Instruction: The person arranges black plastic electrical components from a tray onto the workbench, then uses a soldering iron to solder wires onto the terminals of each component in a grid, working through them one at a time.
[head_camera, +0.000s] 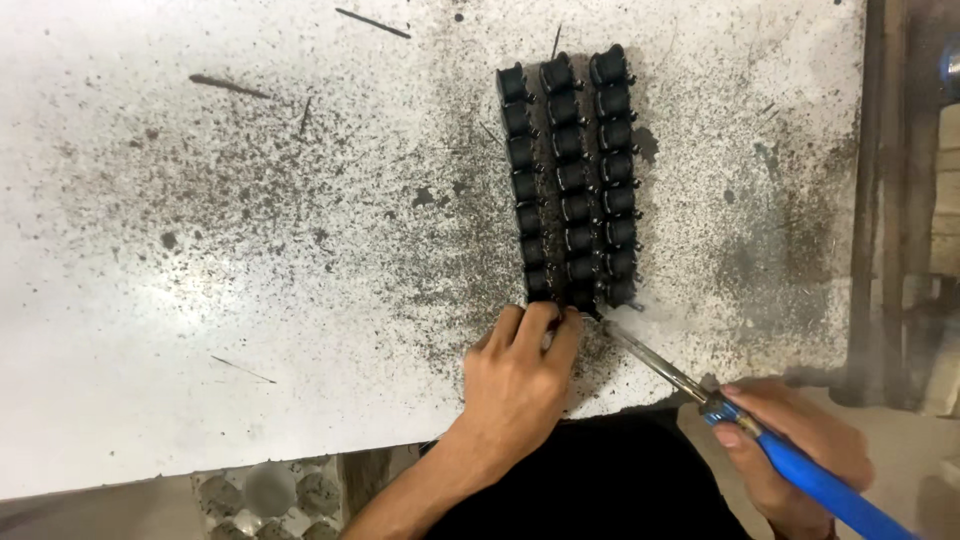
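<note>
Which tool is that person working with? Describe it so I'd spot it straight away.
Start at the white, soot-speckled table and find the three rows of small black parts near its middle. From the near end of those rows a thin metal rod slants down to the right hand. That is the soldering iron, the only thing with a bright blue handle, and a wisp of smoke rises at its tip.
</note>
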